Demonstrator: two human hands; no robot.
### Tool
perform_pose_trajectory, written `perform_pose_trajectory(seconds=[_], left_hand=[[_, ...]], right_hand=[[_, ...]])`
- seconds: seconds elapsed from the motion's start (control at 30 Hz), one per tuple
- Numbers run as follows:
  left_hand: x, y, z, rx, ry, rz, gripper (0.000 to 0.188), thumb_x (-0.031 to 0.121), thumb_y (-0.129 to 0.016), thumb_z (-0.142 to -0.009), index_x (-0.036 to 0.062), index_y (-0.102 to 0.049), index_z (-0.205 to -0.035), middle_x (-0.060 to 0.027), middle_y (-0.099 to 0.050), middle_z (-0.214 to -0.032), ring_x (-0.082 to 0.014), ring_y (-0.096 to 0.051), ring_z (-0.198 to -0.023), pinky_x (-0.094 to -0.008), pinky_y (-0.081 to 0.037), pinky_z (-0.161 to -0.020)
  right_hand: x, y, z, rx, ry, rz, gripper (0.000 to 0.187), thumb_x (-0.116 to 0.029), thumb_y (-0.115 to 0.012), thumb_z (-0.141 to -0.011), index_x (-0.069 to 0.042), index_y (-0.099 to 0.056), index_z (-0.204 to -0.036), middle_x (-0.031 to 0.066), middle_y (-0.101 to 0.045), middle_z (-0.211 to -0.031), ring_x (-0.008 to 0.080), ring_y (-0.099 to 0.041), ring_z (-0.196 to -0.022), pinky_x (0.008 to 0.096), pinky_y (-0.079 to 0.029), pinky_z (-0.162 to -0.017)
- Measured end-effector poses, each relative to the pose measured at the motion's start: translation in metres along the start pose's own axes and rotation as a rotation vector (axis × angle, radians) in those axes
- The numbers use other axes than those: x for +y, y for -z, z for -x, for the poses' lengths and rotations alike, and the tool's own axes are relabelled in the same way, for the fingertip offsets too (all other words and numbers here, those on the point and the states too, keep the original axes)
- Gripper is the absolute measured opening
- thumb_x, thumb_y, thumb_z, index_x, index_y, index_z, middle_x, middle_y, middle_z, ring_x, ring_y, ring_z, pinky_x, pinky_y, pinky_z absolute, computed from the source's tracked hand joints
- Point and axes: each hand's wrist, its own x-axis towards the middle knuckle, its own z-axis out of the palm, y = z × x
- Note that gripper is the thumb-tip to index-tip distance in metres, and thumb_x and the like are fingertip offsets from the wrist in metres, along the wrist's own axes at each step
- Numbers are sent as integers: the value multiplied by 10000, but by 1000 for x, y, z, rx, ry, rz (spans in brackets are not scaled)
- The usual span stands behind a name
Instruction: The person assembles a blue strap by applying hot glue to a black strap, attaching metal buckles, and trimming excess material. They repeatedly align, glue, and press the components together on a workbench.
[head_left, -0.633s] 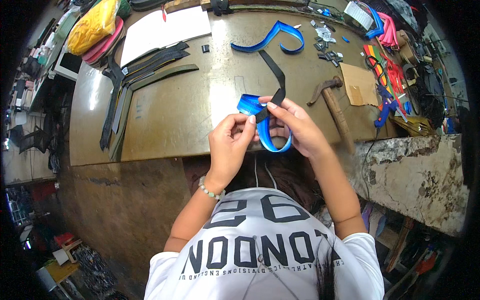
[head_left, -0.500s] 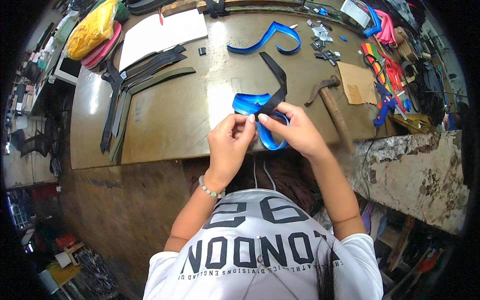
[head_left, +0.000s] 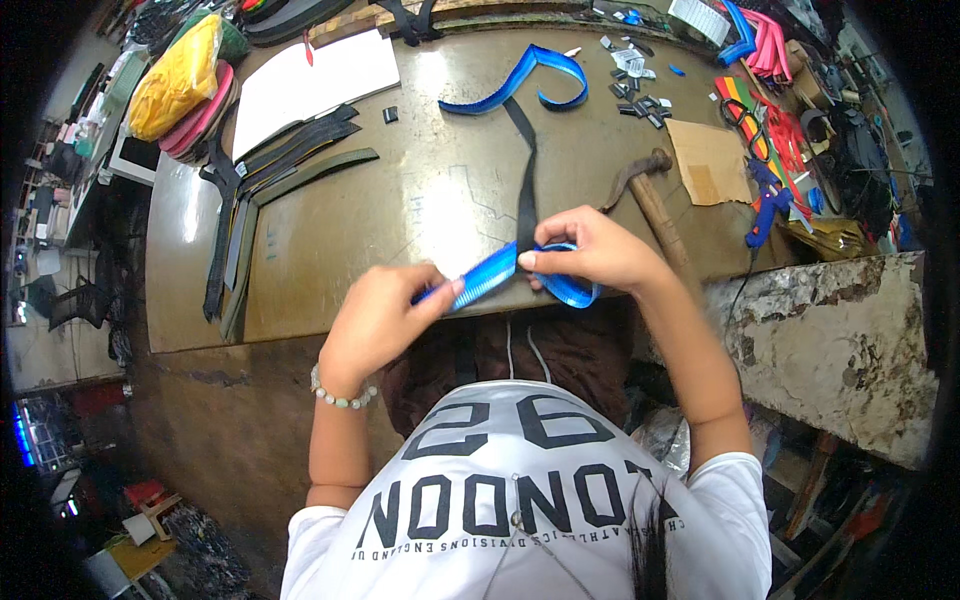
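Observation:
My left hand [head_left: 385,315], with a bead bracelet on the wrist, grips one end of a blue ribbed strap [head_left: 485,277] at the table's front edge. My right hand [head_left: 595,250] pinches the same strap where a black strap [head_left: 528,180] crosses it. Beyond the right fingers the blue strap curls round in a loop. From the pinch the black strap runs away from me, its far end lying by a second blue strap [head_left: 515,85]. Whether the two pinched straps are joined is hidden by my fingers.
A wooden-handled hammer [head_left: 655,210] lies to the right, near a brown cardboard piece [head_left: 708,160] and a blue glue gun [head_left: 768,203]. Several small black pieces [head_left: 640,100] are scattered behind. At left are dark strips [head_left: 290,165], white paper [head_left: 315,85] and a yellow bag [head_left: 175,80].
My left hand has moved left and toward me, drawing the blue strap out straighter. The black strap has swung to point straight away from me.

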Motion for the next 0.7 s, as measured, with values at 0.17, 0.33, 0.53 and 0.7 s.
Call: perform_pose_trajectory(seconds=[0.17,0.33,0.53,0.7], left_hand=[[3,-40,-22,416,-234,426,234,224,-690,-913,5,-718,-993,-150,-694,-803,-253,-667,-719,-321,-519,-705],[-6,-45,-42,220,-58,693,230,161,-703,-925,-58,-703,-995,-51,-702,-801,-79,-610,-729,-255,-507,-681],[-3,-44,-63,346,-105,133,189,115,-712,-830,-9,-708,-973,-128,-691,-833,-284,-669,-785,-378,-512,-714],[-12,-55,-70,575,-163,-56,343,207,-752,-763,100,-654,-1074,-106,-564,-1154,-320,-469,-1219,-486,-346,-999]], right_hand=[[13,2,-13,-127,20,135,270,-275,-724,-901,-15,-708,-827,41,-704,-732,71,-605,-633,262,-481,-572],[12,10,-49,-154,47,-38,397,-175,-732,-898,-9,-621,-1241,51,-672,-1164,88,-617,-1012,223,-491,-852],[-42,10,-46,337,705,375,343,-41,-683,-785,-97,-684,-1124,74,-578,-1361,206,-514,-1231,351,-381,-1053],[-24,-30,-20,424,544,493,287,45,-590,-762,-54,-685,-1014,117,-547,-1340,279,-552,-1109,362,-449,-930]])
